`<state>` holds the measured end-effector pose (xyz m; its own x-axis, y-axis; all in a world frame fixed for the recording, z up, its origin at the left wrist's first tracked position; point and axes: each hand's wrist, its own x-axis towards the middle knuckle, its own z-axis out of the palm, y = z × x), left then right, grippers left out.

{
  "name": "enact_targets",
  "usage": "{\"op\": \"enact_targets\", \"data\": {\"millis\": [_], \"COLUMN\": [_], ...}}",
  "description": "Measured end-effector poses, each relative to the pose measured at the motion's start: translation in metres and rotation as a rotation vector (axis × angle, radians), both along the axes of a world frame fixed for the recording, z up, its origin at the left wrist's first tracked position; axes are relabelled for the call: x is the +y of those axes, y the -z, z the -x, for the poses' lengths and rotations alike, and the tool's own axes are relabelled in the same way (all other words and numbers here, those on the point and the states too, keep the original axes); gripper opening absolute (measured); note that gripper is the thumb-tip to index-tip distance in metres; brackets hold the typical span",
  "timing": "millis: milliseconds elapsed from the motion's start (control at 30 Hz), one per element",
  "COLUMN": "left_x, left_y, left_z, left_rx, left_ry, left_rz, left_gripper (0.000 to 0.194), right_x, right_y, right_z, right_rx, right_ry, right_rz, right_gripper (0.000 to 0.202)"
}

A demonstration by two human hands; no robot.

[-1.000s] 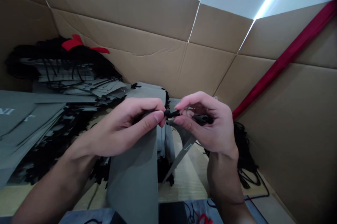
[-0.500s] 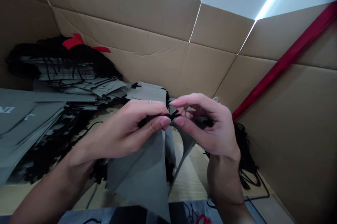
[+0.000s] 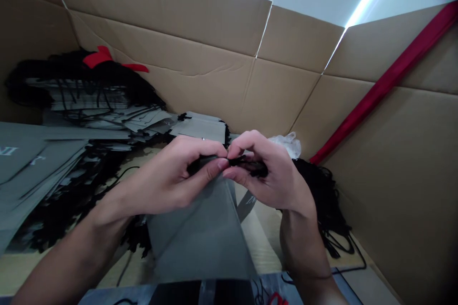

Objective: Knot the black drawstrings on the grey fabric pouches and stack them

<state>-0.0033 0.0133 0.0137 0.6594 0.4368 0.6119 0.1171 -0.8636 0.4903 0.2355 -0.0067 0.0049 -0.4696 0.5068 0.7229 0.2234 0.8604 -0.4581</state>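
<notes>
Fingers (image 3: 212, 169) pinch cord (image 3: 236, 161) above free-edged grey sheet (image 3: 202, 238).

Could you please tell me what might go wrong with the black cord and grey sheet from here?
The black cord is pinched by the left hand, and the right hand crowds it; with so little of it visible, a slip could go unnoticed.
The grey sheet extends below the left hand, so it might shift or crease if pulled.
</notes>
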Motion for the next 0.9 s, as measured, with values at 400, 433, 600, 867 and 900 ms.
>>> {"op": "enact_targets", "data": {"millis": [400, 433, 600, 867, 900], "left_x": [-0.003, -0.004, -0.007, -0.004, -0.002], "left_y": [0.000, 0.000, 0.003, 0.002, 0.002], "left_z": [-0.004, -0.005, -0.004, 0.002, 0.003], "left_rx": [-0.035, -0.066, -0.159, -0.124, -0.114], "left_ry": [0.072, 0.082, 0.129, 0.179, 0.143], "left_rz": [0.026, 0.053, 0.190, 0.304, 0.314], "left_gripper": [0.036, 0.038, 0.042, 0.043, 0.044], "right_x": [0.006, 0.008, 0.018, 0.004, 0.000], "right_y": [0.004, 0.005, 0.013, 0.002, -0.002], "right_z": [0.008, 0.009, 0.018, 0.009, 0.005], "right_rx": [0.271, 0.315, 0.451, 0.373, 0.354], "right_ry": [-0.139, -0.182, -0.392, -0.311, -0.245], "right_rz": [0.133, 0.180, 0.371, 0.411, 0.385], "right_gripper": [0.020, 0.021, 0.032, 0.038, 0.040]}}
